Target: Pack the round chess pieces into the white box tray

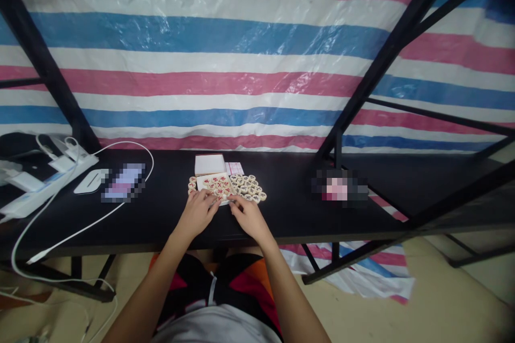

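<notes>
A shallow white box holds several round Chinese chess pieces with red characters. My left hand lies over the box's front left part, fingers apart and bent down onto the pieces. At the front right corner is my right hand, its thumb and forefinger closed together; whatever is between the fingertips is too small to make out. More red-marked pieces lie left of the box. To its right, black-marked pieces sit in a close cluster. The fingers hide the box's front edge.
Behind the box lies a white box lid beside a small printed card. A blurred phone, a white flat device, and a power strip with cables occupy the black table's left. A blurred object sits right.
</notes>
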`<state>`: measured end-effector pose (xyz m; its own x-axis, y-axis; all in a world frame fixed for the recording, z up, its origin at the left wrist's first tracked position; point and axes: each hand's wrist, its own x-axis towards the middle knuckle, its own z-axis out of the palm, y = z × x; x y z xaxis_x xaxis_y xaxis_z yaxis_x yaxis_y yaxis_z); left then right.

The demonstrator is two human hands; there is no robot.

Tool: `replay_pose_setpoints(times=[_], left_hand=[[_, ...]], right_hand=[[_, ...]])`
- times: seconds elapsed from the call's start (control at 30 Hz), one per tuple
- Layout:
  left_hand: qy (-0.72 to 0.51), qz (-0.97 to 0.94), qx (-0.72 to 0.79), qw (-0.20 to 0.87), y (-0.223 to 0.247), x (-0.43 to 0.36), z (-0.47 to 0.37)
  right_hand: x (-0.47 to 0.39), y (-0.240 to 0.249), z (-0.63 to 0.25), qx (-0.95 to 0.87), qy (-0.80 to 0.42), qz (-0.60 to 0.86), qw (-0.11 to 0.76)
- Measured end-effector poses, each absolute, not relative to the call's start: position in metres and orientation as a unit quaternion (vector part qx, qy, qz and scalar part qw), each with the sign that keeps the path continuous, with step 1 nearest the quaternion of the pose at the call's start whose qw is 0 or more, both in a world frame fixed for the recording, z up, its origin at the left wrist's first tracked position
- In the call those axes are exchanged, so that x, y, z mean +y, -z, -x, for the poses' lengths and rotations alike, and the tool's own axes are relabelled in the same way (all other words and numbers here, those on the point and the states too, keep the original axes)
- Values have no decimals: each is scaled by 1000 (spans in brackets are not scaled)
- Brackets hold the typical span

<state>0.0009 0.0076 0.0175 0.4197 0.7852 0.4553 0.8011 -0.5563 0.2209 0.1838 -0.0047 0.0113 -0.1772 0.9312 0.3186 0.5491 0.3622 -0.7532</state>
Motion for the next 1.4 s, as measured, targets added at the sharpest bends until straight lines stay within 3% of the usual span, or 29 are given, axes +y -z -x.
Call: replay_pose_setpoints(times=[0.5,0.87,1.17,1.4], left_hand=[[254,855,-451,24,-15,7,1],[412,752,-514,25,-18,8,8],[386,722,-574,-18,-17,-3,24],[332,718,-612,13,-19,-5,20]], right_hand=[[-5,-12,-184,-728,-247,505,393],[-4,-12,-184,-724,-247,508,395],[-5,-10,-183,-727,-235,515,389],[-6,-11,-183,-741,-217,514,374]])
